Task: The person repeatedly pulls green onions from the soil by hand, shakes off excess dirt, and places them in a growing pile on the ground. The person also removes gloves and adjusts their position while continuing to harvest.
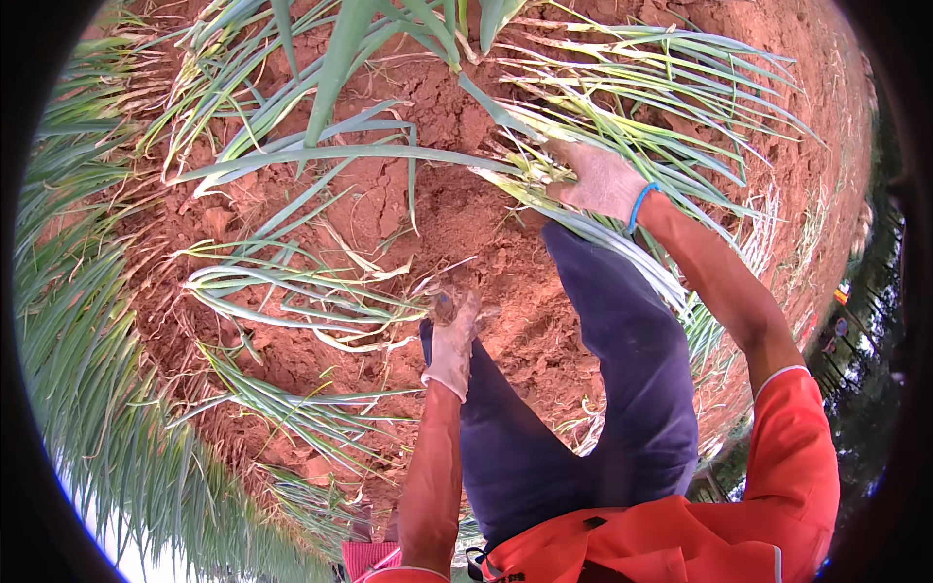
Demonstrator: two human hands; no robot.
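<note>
My right hand (595, 181), in a pale, soil-stained glove with a blue band at the wrist, closes on the pale lower ends of a bunch of green onions (530, 185). Their long leaves trail past my wrist and over my right knee. In front of my left knee, my left hand (454, 335) wears a similar dirty glove, its fingers curled in. Something thin and brownish shows at those fingers, too small to name. Just left of it lies another small bunch of green onions (292, 296), its ends close to my fingertips.
Loose green onions (661, 97) lie in a heap at the far right. More bunches (282, 408) lie at the left on reddish, clumpy soil (379, 194). Standing onion plants (78, 321) line the left side. Tall leaves (340, 68) rise at the far middle.
</note>
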